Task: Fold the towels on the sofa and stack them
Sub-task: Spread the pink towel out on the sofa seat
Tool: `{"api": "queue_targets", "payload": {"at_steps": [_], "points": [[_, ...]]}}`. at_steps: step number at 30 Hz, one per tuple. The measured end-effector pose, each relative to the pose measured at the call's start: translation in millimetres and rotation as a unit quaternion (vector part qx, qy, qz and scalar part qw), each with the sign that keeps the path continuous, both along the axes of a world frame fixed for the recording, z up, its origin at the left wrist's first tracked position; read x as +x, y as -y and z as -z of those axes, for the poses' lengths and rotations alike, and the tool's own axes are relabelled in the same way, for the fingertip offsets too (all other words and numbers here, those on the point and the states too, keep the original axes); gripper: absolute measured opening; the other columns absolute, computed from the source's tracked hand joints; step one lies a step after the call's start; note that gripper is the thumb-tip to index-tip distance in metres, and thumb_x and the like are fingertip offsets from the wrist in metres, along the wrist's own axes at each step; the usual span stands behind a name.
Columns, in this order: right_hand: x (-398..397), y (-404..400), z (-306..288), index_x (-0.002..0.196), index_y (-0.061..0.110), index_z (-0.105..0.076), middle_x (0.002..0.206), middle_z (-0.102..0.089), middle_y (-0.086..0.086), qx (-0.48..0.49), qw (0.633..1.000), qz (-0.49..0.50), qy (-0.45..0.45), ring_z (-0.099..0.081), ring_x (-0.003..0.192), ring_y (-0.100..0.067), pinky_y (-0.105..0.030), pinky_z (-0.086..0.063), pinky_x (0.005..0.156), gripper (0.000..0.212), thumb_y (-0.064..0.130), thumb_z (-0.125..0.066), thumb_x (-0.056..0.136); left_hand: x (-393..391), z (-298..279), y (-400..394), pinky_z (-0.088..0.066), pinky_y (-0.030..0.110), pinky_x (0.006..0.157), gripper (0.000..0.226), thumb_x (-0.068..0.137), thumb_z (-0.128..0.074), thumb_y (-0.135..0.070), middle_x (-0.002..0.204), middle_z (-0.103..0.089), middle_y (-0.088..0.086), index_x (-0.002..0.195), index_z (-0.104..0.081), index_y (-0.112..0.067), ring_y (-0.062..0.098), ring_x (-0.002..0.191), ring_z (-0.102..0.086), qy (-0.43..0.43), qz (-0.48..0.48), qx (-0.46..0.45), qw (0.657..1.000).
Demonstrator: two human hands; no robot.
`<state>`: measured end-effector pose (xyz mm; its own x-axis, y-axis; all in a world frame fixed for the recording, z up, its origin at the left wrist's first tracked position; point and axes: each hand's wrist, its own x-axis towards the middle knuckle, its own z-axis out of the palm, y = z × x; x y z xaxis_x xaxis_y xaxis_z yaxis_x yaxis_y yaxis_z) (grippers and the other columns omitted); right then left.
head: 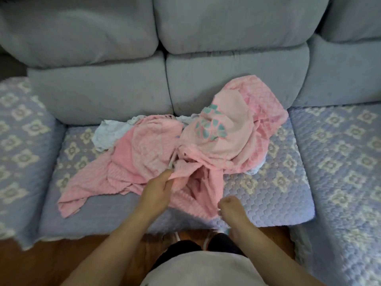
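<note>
Now the left hand pinches the pink towel; the right grip clutches its near edge.

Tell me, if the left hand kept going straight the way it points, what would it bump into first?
Probably more of the pink towel that the left hand already pinches. It points up toward the pile, and farther along lies the pale pink towel with teal shapes. Depth is hard to judge.

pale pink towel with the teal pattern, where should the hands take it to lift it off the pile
Judging by the pile, the pale pink towel with the teal pattern lies on top, bunched, so nothing pins it. Its lower right hem curves free over the darker pink towels; pinch there, coming from the front right with the right hand, which seems nearer. The left hand is pinching a pink fold.
</note>
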<state>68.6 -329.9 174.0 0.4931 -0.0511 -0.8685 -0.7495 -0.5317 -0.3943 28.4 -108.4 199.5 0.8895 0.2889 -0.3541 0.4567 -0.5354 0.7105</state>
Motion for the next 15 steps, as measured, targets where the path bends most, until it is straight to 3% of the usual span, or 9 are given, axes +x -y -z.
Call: {"api": "queue_targets", "payload": {"at_steps": [2,5,7,8,9,11,13,14,15], "points": [[14,-15,-18,0.091,0.006,-0.06,0.112,-0.066,-0.029,0.114,0.99,0.081,-0.008,-0.063,0.086,-0.03,-0.043,-0.054,0.078,0.015,0.021,-0.06,0.088,-21,-46,7,-0.042,0.015,0.07,0.031,0.102,-0.052,-0.008,0.083,-0.066,-0.022,0.094,-0.068,-0.033,-0.004,0.079,-0.059,0.019,-0.005,-0.082,0.996],[37,-46,-53,0.116,0.004,-0.05,0.118,-0.062,-0.022,0.319,0.909,0.219,-0.156,-0.065,0.099,-0.036,-0.046,-0.059,0.075,0.047,0.044,-0.062,0.095,-46,-115,20,-0.035,0.012,0.061,0.045,0.1,-0.054,-0.001,0.064,-0.055,-0.024,0.072,-0.062,-0.035,-0.008,0.064,-0.048,0.015,0.04,-0.14,0.989],[52,-61,-70,0.12,0.008,-0.043,0.119,-0.056,-0.023,0.35,0.872,0.267,-0.213,-0.063,0.092,-0.038,-0.047,-0.059,0.061,0.05,0.038,-0.07,0.09,-58,-146,24,-0.034,0.011,0.06,0.043,0.1,-0.055,-0.003,0.064,-0.053,-0.022,0.072,-0.063,-0.034,-0.008,0.063,-0.045,0.014,0.067,-0.165,0.984],[55,-65,-70,0.121,0.008,-0.041,0.119,-0.053,-0.023,0.331,0.873,0.281,-0.222,-0.06,0.088,-0.038,-0.05,-0.058,0.056,0.051,0.033,-0.072,0.089,-64,-160,24,-0.034,0.013,0.061,0.041,0.1,-0.055,-0.006,0.067,-0.052,-0.021,0.072,-0.063,-0.035,-0.007,0.065,-0.044,0.025,0.073,-0.181,0.981],[56,-68,-72,0.121,0.01,-0.042,0.119,-0.05,-0.021,0.287,0.897,0.26,-0.214,-0.057,0.088,-0.037,-0.052,-0.057,0.055,0.05,0.03,-0.072,0.088,-71,-174,23,-0.035,0.015,0.062,0.039,0.101,-0.056,-0.01,0.069,-0.051,-0.02,0.072,-0.064,-0.035,-0.006,0.067,-0.044,0.04,0.074,-0.195,0.977],[50,-70,-56,0.118,0.016,-0.045,0.121,-0.049,-0.013,0.194,0.951,0.166,-0.177,-0.055,0.101,-0.039,-0.054,-0.052,0.069,0.046,0.038,-0.071,0.087,-81,-197,19,-0.036,0.017,0.063,0.03,0.1,-0.058,-0.023,0.072,-0.051,-0.02,0.073,-0.065,-0.034,-0.005,0.069,-0.045,0.075,0.074,-0.217,0.97],[38,-63,-19,0.114,0.022,-0.055,0.127,-0.056,-0.005,0.162,0.974,0.07,-0.142,-0.058,0.117,-0.036,-0.052,-0.048,0.081,0.053,0.057,-0.075,0.079,-87,-217,14,-0.038,0.017,0.065,0.024,0.095,-0.058,-0.031,0.072,-0.054,-0.023,0.075,-0.068,-0.039,-0.007,0.07,-0.047,0.097,0.089,-0.234,0.963],[32,-56,1,0.111,0.02,-0.062,0.125,-0.062,-0.006,0.174,0.975,0.043,-0.134,-0.063,0.11,-0.032,-0.048,-0.052,0.08,0.052,0.056,-0.077,0.076,-90,-226,11,-0.038,0.016,0.065,0.025,0.094,-0.057,-0.03,0.071,-0.055,-0.024,0.076,-0.069,-0.043,-0.008,0.069,-0.048,0.1,0.108,-0.238,0.96],[20,-52,-5,0.108,0.015,-0.064,0.116,-0.066,-0.012,0.176,0.975,0.055,-0.127,-0.067,0.097,-0.03,-0.044,-0.057,0.074,0.041,0.043,-0.076,0.081,-94,-231,7,-0.038,0.015,0.065,0.028,0.095,-0.058,-0.028,0.069,-0.056,-0.024,0.075,-0.069,-0.045,-0.008,0.068,-0.049,0.091,0.132,-0.237,0.958]]}}
